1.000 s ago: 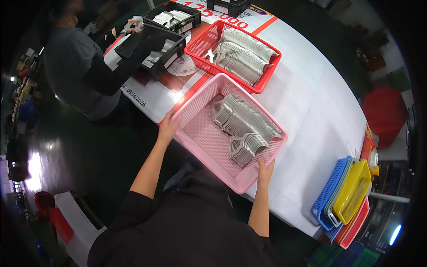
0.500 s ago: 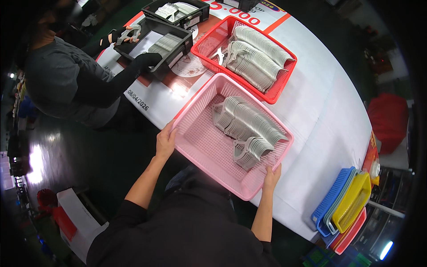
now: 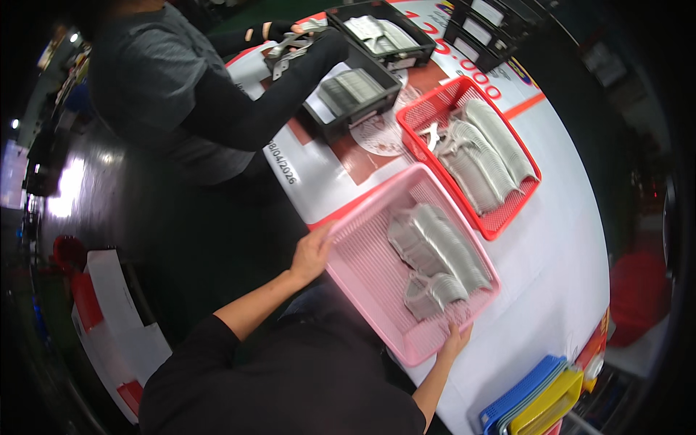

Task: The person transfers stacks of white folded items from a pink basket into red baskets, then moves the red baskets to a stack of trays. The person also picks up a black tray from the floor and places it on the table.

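Note:
A pink plastic basket is held between my two hands at the table's near edge. My left hand grips its left rim, and my right hand closes on the rim at the lower right. Inside, toward the right, stand a long row of thin silver-grey curved metal parts and a shorter row nearer me, both nested closely. Bare basket floor shows on the left. Just beyond is a red basket with two long rows of similar parts and some loose pieces at its left end.
Across the table's left side, a co-worker in black sleeves holds metal parts over a black bin. Another black bin and stacked black trays stand behind. Nested blue and yellow baskets lean at the lower right.
The view has turned, so the table and baskets appear shifted right and lower. My hands still grip the pink basket. The co-worker's hands have come together around metal parts.

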Tool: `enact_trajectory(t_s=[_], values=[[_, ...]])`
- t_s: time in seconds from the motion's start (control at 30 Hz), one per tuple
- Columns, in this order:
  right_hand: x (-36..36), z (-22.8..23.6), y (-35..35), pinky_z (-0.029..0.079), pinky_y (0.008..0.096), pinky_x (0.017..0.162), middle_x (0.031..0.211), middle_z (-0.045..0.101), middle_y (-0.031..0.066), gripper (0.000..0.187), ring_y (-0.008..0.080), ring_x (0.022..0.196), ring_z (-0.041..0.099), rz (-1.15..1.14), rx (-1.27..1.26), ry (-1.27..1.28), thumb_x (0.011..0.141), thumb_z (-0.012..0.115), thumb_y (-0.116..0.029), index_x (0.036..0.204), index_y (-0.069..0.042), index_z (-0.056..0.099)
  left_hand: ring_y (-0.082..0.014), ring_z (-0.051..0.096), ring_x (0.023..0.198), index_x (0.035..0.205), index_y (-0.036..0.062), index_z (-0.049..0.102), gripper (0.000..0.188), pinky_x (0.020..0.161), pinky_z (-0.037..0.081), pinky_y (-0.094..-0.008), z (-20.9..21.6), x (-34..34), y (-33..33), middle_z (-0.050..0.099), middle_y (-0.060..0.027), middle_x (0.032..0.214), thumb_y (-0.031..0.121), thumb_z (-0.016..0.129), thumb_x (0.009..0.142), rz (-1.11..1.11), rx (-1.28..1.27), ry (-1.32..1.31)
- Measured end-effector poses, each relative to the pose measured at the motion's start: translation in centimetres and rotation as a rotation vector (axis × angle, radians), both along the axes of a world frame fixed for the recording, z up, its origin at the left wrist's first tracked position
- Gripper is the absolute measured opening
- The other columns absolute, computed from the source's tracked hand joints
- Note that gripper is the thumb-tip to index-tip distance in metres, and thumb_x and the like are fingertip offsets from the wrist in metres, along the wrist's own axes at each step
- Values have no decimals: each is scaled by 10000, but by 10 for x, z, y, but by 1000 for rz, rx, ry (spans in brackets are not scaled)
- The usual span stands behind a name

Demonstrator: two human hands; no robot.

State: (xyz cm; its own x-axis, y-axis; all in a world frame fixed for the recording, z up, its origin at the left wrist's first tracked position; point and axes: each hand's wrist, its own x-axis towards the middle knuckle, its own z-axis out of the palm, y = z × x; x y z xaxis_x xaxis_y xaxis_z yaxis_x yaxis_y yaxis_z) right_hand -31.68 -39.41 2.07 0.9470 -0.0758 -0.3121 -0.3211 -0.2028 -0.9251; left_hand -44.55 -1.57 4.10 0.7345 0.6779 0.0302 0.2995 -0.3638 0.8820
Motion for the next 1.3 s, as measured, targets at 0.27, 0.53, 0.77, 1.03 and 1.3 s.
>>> enact_trajectory(t_s=[0.27, 0.53, 0.77, 1.03, 1.3], values=[[-4, 11, -46, 413, 342, 967, 1284, 489, 182, 596, 280, 1130, 509, -134, -6, 66, 765, 523, 86, 1345, 60, 393, -368, 606, 946, 1186, 44, 530, 306, 791, 503, -421, 9, 24, -42, 599, -181, 1079, 138, 530, 895, -201, -6, 133], [-3, -9, -63, 412, 352, 959, 1285, 491, 197, 530, 276, 1131, 507, -70, -129, -12, 843, 540, -11, 1341, 83, 386, -353, 596, 940, 1115, 25, 569, 318, 809, 478, -421, -2, 46, -25, 607, -169, 1035, 275, 514, 927, -336, 31, 206], [0, -7, -57, 441, 351, 923, 1244, 532, 193, 466, 271, 1071, 550, -68, -161, -1, 901, 553, -104, 1307, 88, 429, -353, 579, 970, 1088, 16, 588, 342, 837, 465, -398, -7, 45, -25, 602, -175, 1036, 309, 516, 928, -329, -54, 180], [2, -16, -68, 462, 352, 892, 1220, 547, 185, 451, 261, 1039, 569, -87, -55, 58, 893, 560, -92, 1292, 83, 445, -354, 580, 959, 1068, 8, 597, 333, 833, 460, -392, -6, 45, -23, 602, -180, 1019, 300, 525, 923, -329, -87, 115], [3, -21, -72, 445, 353, 920, 1244, 533, 186, 456, 267, 1065, 558, -72, -70, 69, 877, 548, -53, 1298, 85, 435, -351, 582, 943, 1058, 6, 600, 337, 822, 459, -392, -15, 43, -25, 608, -184, 1001, 304, 535, 916, -305, -74, 83]])
